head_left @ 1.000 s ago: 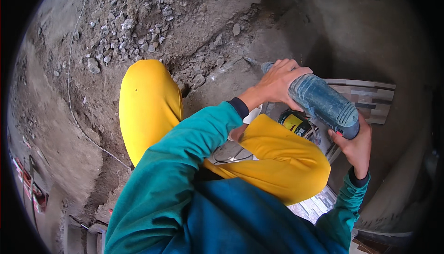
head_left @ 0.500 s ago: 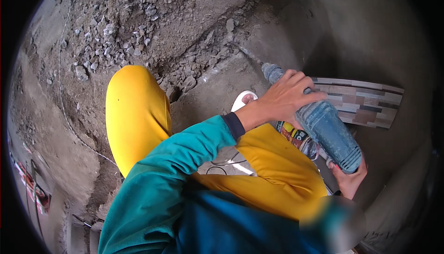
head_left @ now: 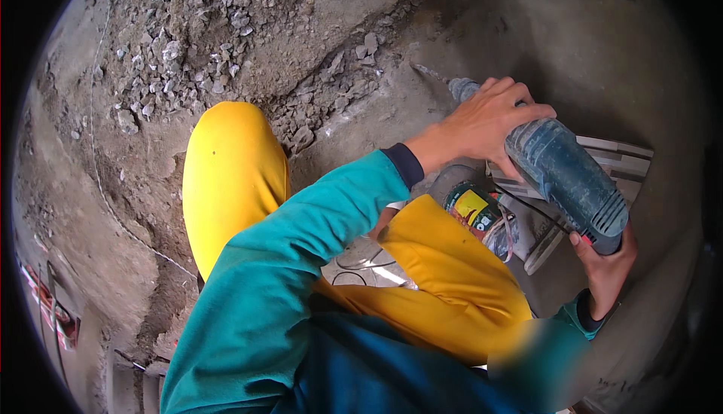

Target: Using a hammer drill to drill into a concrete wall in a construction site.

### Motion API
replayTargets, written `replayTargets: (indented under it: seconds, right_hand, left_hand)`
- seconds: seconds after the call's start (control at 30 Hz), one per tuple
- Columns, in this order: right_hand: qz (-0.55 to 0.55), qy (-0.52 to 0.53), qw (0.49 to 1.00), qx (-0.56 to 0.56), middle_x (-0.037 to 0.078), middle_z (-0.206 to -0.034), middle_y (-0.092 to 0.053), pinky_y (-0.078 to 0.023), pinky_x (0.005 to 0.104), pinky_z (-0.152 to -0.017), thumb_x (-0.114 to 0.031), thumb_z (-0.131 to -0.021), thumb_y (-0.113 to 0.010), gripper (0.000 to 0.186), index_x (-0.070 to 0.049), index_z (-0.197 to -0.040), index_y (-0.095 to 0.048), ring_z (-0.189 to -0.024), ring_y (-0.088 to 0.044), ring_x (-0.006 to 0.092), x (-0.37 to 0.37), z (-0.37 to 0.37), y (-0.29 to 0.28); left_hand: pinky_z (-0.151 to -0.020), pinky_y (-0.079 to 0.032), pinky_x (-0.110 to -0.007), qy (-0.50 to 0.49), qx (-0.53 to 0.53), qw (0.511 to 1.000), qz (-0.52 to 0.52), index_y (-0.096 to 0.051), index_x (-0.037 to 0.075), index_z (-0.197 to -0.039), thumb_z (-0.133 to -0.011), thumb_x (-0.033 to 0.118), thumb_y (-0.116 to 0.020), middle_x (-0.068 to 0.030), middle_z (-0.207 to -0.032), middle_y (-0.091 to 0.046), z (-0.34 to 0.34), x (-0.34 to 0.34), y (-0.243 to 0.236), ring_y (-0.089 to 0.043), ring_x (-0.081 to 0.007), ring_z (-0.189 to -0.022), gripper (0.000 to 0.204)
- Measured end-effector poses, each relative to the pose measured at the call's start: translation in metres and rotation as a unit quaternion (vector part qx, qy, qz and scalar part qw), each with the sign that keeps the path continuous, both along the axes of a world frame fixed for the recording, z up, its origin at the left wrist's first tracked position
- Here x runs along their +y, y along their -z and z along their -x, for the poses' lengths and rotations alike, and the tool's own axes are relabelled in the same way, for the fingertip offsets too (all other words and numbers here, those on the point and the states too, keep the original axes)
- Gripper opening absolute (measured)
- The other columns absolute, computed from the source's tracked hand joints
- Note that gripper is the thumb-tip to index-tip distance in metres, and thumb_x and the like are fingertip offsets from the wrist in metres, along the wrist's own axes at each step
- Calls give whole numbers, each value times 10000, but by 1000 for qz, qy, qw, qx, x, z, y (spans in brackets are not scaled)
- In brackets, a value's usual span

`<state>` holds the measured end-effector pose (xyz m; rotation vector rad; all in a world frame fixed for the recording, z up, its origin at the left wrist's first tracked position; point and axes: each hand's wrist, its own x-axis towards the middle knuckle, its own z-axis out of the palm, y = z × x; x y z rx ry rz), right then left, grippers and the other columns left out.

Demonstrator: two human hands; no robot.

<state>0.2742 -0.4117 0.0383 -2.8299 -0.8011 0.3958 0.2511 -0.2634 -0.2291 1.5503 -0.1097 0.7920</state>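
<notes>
A dusty blue rotary hammer drill (head_left: 568, 169) slants across the right side of the view, with its bit (head_left: 429, 73) pointing to the far left. My left hand (head_left: 489, 122) wraps over the front of its body, just behind the nose. At the rear end, my right hand (head_left: 611, 267) is closed around the handle, most of which is hidden. The bit's tip shows close to the bare floor beside the broken edge; I cannot tell whether it touches.
Broken rubble (head_left: 181, 60) covers the far left. Wood-patterned tile (head_left: 621, 148) lies partly behind the drill. A dark container with a yellow label (head_left: 471, 207) stands by my bent yellow-clad leg (head_left: 444, 263). Black cable (head_left: 354, 269) curls below, and a pale cord (head_left: 94, 135) crosses the left ground.
Both hands have shifted right with the drill, and its bit has pulled away from the rubble edge. More of the labelled container shows now.
</notes>
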Motion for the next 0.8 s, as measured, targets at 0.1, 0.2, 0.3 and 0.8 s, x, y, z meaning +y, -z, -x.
replayTargets:
  seconds: [0.1, 0.2, 0.3, 0.8]
  right_hand:
    - [39, 1, 999, 16, 102, -983, -673, -479, 288, -855, -104, -669, -844, 555, 44, -1145, -601, -893, -616, 161, 19, -15, 4]
    - [34, -30, 999, 12, 106, -1001, -673, -478, 290, -857, -83, -682, -832, 544, 46, -1152, -592, -906, -618, 161, 34, -22, 5]
    - [42, -32, 998, 41, 110, -1001, -684, -484, 294, -856, -52, -698, -806, 511, 43, -1152, -591, -909, -631, 161, 51, -24, 0]
    - [11, -16, 999, 46, 141, -979, -704, -507, 311, -832, -96, -679, -837, 520, 27, -1130, -608, -883, -665, 181, 35, 12, 16]
  left_hand:
    - [-891, -415, -417, -14, 25, 1000, -10, -599, 199, -1251, -421, 434, -906, -78, -1004, -550, -6, 10, 3, -521, -297, -1007, 916]
    - [-860, -448, -412, -10, 25, 1000, -9, -600, 194, -1239, -428, 431, -909, -76, -1001, -562, -10, 18, 5, -547, -291, -978, 899]
    - [-835, -478, -402, 1, 36, 999, 15, -594, 180, -1238, -434, 418, -913, -80, -1010, -576, -11, 24, 4, -573, -284, -954, 896]
    - [-875, -452, -419, 45, 58, 997, -13, -572, 168, -1273, -462, 376, -912, -95, -1047, -571, 15, 24, 5, -553, -310, -1026, 903]
